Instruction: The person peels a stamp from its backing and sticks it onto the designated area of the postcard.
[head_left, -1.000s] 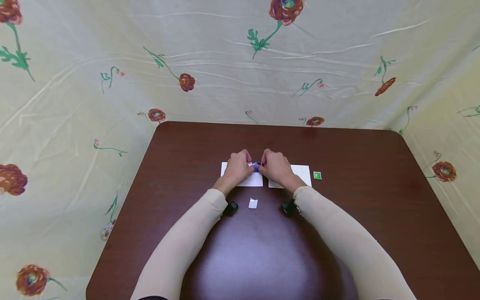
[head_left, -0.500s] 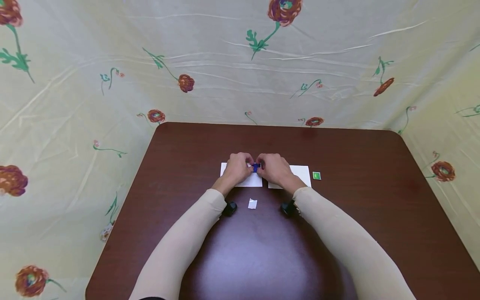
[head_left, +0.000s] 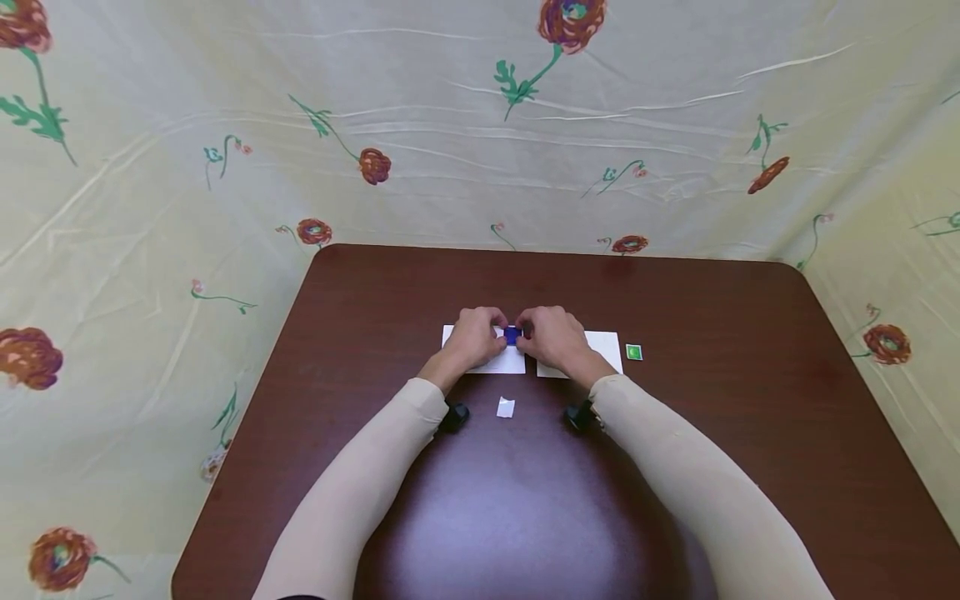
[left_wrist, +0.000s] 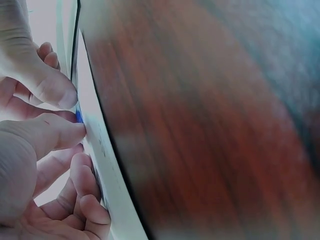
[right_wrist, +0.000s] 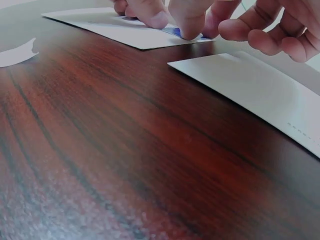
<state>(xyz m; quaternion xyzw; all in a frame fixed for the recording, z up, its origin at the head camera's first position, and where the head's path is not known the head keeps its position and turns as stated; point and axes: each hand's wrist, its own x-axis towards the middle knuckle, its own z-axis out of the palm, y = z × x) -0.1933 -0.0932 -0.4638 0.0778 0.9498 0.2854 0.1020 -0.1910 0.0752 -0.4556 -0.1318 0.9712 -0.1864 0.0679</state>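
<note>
A small blue square, stamp-like (head_left: 512,335), sits at the upper right corner of a white envelope (head_left: 504,363). From its left side my left hand (head_left: 472,337) pinches it with thumb and forefinger at its edge. My right hand (head_left: 553,336) does the same from the right, over the gap between two envelopes. In the right wrist view, both thumbs come down close over the blue stamp (right_wrist: 175,32), low at the paper. The left wrist view shows only a sliver of blue (left_wrist: 79,117) between the thumbs; fingers hide the rest.
A second white envelope (head_left: 604,347) lies under and right of my right hand. Beyond it is a small green stamp (head_left: 633,352). A small curled white paper scrap (head_left: 506,407) lies nearer on the brown table (head_left: 675,300).
My hands have come down slightly and settled at the envelope's corner. The blue stamp, partly covered earlier, now shows as a flatter square between the fingers.
</note>
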